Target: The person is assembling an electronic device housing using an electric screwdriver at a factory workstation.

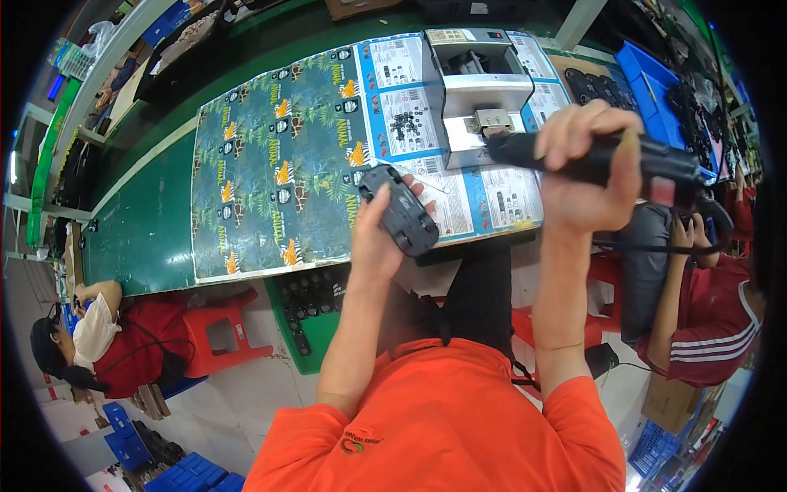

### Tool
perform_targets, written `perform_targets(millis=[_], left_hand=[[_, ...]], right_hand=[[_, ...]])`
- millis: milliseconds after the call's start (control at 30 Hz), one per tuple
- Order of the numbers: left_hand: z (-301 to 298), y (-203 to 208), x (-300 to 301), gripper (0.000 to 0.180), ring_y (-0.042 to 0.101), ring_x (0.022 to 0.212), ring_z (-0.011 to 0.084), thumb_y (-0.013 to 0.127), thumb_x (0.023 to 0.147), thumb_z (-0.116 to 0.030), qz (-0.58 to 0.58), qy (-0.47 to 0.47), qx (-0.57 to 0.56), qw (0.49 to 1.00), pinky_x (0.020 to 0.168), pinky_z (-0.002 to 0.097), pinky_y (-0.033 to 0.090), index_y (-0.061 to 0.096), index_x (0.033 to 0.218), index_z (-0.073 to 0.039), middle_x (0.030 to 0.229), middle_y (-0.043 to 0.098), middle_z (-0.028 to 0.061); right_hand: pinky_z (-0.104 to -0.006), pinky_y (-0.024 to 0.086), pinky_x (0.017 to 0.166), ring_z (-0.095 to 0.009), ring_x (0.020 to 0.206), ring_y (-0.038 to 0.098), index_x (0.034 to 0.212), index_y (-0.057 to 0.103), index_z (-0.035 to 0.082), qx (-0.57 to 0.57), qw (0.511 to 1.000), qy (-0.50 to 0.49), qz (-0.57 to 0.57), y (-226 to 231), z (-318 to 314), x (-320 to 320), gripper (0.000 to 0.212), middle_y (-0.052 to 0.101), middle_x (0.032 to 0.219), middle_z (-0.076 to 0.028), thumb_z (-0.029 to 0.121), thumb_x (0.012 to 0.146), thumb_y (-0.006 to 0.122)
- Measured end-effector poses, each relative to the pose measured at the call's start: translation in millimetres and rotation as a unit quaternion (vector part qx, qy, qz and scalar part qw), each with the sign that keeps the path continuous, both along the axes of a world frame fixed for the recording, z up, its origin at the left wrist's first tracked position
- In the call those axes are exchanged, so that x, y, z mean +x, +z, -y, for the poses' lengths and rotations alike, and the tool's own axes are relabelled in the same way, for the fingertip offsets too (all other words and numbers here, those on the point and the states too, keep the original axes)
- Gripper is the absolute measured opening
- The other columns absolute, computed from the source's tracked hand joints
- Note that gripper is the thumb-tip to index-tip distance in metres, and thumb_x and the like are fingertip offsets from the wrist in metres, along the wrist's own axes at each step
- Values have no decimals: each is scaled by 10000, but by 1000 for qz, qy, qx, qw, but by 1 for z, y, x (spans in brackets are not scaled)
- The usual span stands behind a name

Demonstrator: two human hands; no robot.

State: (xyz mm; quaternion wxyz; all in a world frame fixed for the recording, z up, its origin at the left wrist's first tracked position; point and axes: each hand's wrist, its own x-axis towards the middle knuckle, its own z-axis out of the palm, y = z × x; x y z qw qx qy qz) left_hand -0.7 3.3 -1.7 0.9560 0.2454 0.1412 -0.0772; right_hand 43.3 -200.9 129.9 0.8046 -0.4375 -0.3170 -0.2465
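Observation:
My left hand [375, 238] grips a dark grey plastic toy car chassis [403, 215], held tilted over the table's front edge. A black electric screwdriver [664, 160] lies across my raised right hand [592, 176], with the fingers wrapped round its body. Its front end points left, at the small metal block on the front of a silver screw feeder [484, 86]. Whether the tip touches that block, I cannot tell. Left of the feeder is a cluster of small black pieces [407, 127] on the printed sheet.
Printed sheets [279, 164] cover the green table [139, 238]. A blue bin [648, 82] and black molded parts [594, 86] sit at the right. Below the table edge is a green crate [305, 361] with black parts. People sit on red stools on both sides.

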Motion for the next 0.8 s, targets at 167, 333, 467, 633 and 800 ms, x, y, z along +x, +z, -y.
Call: perform_targets(millis=[167,333,467,633,800], left_hand=[[5,2,0,456,653,1055,350,592,868,22,38,-10,67,997,873,496,586,417,1287,-22,1236,591,204],[2,-1,-1,461,683,962,359,588,833,49,38,-46,64,996,795,467,608,444,1267,-9,1208,602,230],[0,-7,-2,519,668,1001,344,602,815,18,49,-38,99,993,823,469,602,464,1312,-30,1187,609,214],[0,-2,-1,580,636,1080,331,622,793,62,73,-35,65,995,832,480,599,442,1331,-55,1201,593,186],[4,2,2,561,639,1080,323,619,769,107,58,-57,98,992,829,475,607,453,1291,-16,1222,592,185]], right_hand=[[-327,448,587,-169,590,514,944,541,25,-65,992,-92,-56,-4,13,22,161,506,726,-67,185,947,539],[-300,463,542,-166,510,533,883,563,0,-121,977,-157,-77,-12,7,29,113,531,631,-74,66,864,653],[-255,436,489,-130,463,535,814,632,2,-190,965,-151,-99,4,-1,37,143,557,595,-39,120,840,710],[-269,423,481,-133,464,496,892,563,16,-71,965,-1,-252,-12,-1,6,153,502,610,-35,151,879,633],[-296,438,497,-152,509,476,916,492,28,14,981,124,-152,-26,-18,-48,229,478,681,-59,249,913,547]])
